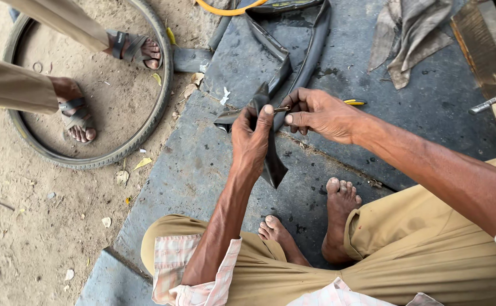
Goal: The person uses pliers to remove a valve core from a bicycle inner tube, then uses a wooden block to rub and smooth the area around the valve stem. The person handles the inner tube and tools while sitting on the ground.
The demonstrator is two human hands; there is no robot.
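At frame centre, the left hand (252, 139) grips a folded black inner tube (293, 62) while the right hand (319, 115) pinches a thin tool (282, 108) against it, work seemingly midway, tyre (146, 122) still off at upper left.

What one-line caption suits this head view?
Left hand grips a folded black inner tube while the right hand holds a thin tool to it; bicycle tyre on sand.
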